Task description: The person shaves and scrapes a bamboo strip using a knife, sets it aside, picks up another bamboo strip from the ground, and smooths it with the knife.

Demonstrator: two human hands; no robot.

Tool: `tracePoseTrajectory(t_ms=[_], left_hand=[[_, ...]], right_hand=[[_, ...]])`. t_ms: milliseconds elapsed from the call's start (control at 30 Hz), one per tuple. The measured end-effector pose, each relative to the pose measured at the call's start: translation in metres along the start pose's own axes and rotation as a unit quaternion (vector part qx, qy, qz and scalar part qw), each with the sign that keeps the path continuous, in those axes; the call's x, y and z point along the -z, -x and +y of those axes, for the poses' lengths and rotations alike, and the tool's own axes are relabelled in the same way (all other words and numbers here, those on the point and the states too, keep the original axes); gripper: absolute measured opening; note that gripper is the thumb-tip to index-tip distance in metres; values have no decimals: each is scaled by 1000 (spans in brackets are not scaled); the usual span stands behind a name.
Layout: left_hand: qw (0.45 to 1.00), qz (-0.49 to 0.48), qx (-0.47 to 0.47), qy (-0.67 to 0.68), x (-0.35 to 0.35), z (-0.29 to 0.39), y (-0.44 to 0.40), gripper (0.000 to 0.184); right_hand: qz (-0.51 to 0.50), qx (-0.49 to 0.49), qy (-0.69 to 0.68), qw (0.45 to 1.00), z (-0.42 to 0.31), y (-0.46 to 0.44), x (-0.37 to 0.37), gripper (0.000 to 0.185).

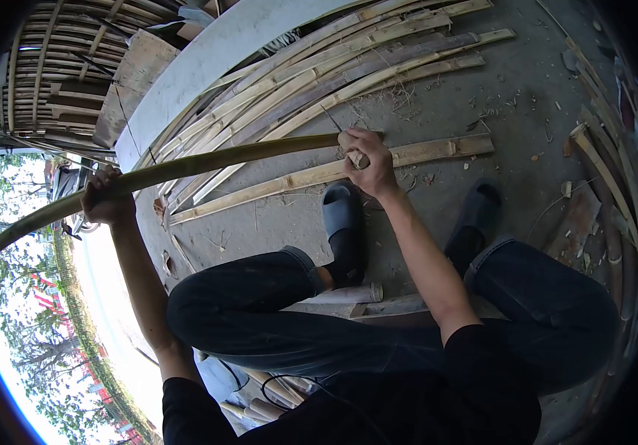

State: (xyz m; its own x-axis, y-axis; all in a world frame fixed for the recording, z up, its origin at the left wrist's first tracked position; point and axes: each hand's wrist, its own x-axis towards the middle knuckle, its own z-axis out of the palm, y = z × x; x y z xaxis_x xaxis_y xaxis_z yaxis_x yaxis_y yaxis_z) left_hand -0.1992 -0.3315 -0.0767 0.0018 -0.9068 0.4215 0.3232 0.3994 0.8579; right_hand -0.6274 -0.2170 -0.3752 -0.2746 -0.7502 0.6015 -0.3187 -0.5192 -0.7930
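A long green bamboo strip [230, 154] runs from the left edge of the view to just beyond my right hand. My left hand [109, 196] is closed around it, well along its length. My right hand [369, 165] is closed on the pale wooden handle [360, 159] of what looks like a knife. A thin dark blade [331, 119] shows edge-on above the fingers, close to the strip's end. Whether the blade touches the bamboo cannot be made out. Below the strip, a split bamboo length [297, 180] lies on the floor.
Many split bamboo lengths [319, 74] lie on the concrete floor ahead. More poles [616, 200] line the right side. My sandaled feet [343, 209] rest near the bamboo. A woven bamboo panel [59, 44] stands at upper left. Shavings and scraps litter the floor.
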Motion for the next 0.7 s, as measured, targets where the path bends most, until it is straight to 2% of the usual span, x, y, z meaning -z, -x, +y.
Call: tracePoseTrajectory(t_ms=[33,67,133,200,333,367,400,433,500,533,600,633,667,700], left_hand=[[1000,-17,3,12,0,0,2,24],[999,-21,24,43,-1,1,4,24],[998,-14,31,55,-3,3,5,24],[998,-3,30,55,-8,3,9,24],[997,16,56,52,-15,-1,7,26],[996,29,69,42,-15,-2,7,26],[995,88,54,5,-26,-4,8,26],[994,91,57,4,-26,-4,7,26],[985,168,23,-24,-30,-3,2,26],[983,180,1,-40,-36,-2,1,26],[984,172,-11,-46,-38,0,-1,26],[984,166,-26,-51,-41,0,-2,26],[973,220,-32,-57,-44,-1,-2,27],[974,217,-30,-59,-42,0,-1,27]], right_hand=[[20,-69,53,996,5,5,5,29],[-11,-134,84,987,22,13,12,41],[-106,-332,149,926,24,8,43,47],[-153,-385,284,865,59,29,69,49],[-137,-376,332,854,96,58,98,50],[-168,-475,234,832,102,55,103,49],[-195,-565,131,791,103,54,105,48],[-198,-567,132,789,101,58,104,48],[-90,-606,-56,789,97,63,93,41],[-89,-607,-57,788,93,64,87,41],[3,-602,-139,786,86,67,76,35],[6,-603,-139,785,83,66,73,35],[33,-594,-113,796,81,64,71,34],[58,-583,-87,805,80,63,70,34]])
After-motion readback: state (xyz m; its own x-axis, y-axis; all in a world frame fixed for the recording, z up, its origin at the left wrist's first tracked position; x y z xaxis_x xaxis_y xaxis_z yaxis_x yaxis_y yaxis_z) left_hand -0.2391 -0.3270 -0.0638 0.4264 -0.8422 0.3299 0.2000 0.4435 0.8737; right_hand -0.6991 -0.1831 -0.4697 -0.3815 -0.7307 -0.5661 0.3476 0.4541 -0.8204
